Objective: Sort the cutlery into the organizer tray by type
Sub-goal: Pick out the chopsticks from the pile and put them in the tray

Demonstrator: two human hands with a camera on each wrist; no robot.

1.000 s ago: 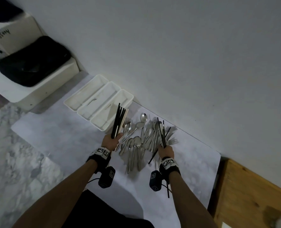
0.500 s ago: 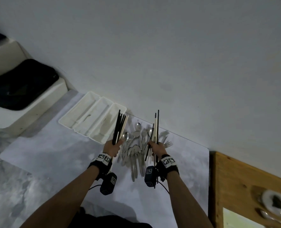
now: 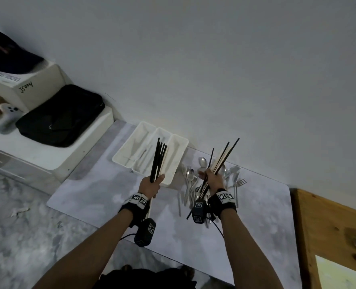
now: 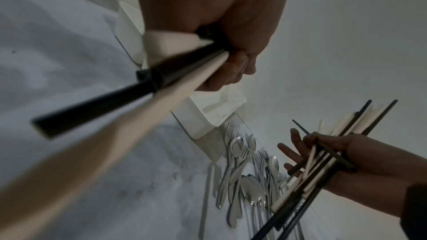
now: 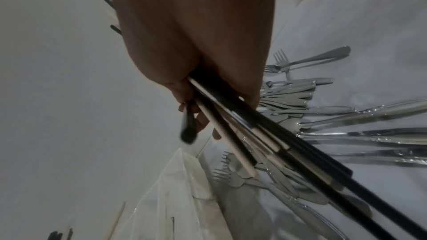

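Gripping a bundle of mostly black chopsticks (image 3: 159,158) with one pale stick among them, my left hand (image 3: 151,184) has its fingers curled tight round the lower ends, thumb laid along the side. The sticks fan up toward twelve o'clock, crossing in front of the tray (image 3: 131,146) in the head view. From the left wrist camera the same bundle (image 4: 120,98) runs out toward seven o'clock, blurred and close, with the fist (image 4: 231,46) wrapped round it.

My right hand (image 3: 213,180) holds a looser bunch (image 3: 222,157) of black and pale chopsticks, tilted toward one o'clock. I see the thumb and part of the hand clamped round them while several fingers (image 4: 290,151) stand out straight and spread. The right wrist view shows this bunch (image 5: 249,134) splayed unevenly, ends at different lengths, one black stick hanging apart near the fingertips.

The white tray has three long compartments and sits on a grey mat (image 3: 93,184) against the wall, at eleven o'clock from my left hand. A few pieces lie in it; I cannot tell which kind. The pile of forks and spoons (image 3: 190,180) lies on the mat between and beyond my hands, just right of the tray, under the right-hand bunch. At nine o'clock a black bag (image 3: 60,115) rests on a white unit. A wooden board (image 3: 327,226) shows at four o'clock.
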